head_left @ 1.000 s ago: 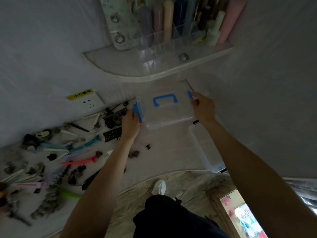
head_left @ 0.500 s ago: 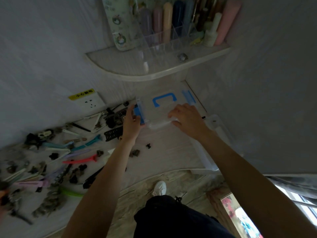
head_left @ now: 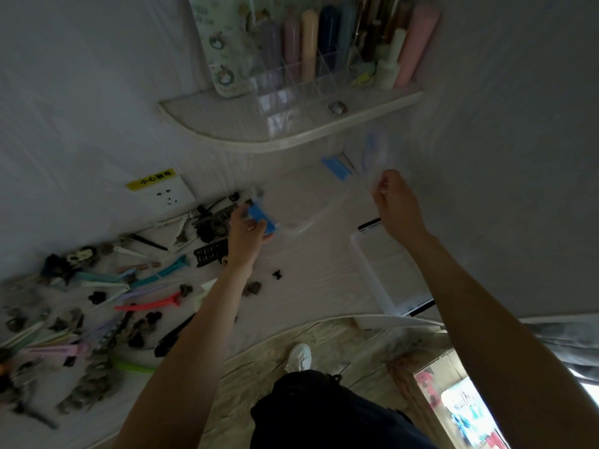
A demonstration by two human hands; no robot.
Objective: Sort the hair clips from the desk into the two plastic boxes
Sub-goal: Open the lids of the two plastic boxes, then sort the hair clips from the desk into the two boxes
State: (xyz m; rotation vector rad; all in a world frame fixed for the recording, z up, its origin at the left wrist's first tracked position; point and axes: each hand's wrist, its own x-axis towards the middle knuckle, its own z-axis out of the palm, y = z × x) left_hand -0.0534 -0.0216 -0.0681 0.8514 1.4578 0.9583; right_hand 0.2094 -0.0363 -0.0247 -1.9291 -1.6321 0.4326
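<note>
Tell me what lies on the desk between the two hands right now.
In the head view, the clear box with blue latches sits between the left hand and the right hand, its lid lifted and blurred.

Clear plastic on pale wood-grain

The bench (head_left: 301,267) has a pale, matt wood-grain face. The lidded box (head_left: 301,205) and the open box (head_left: 389,273) are clear, glossy plastic; the first carries an opaque blue plastic latch (head_left: 261,217). The hair clips (head_left: 97,296) look like coloured and black plastic. The shelf organiser (head_left: 291,82) is transparent, shiny acrylic. The floor (head_left: 340,354) shows worn, rough wood.
</note>
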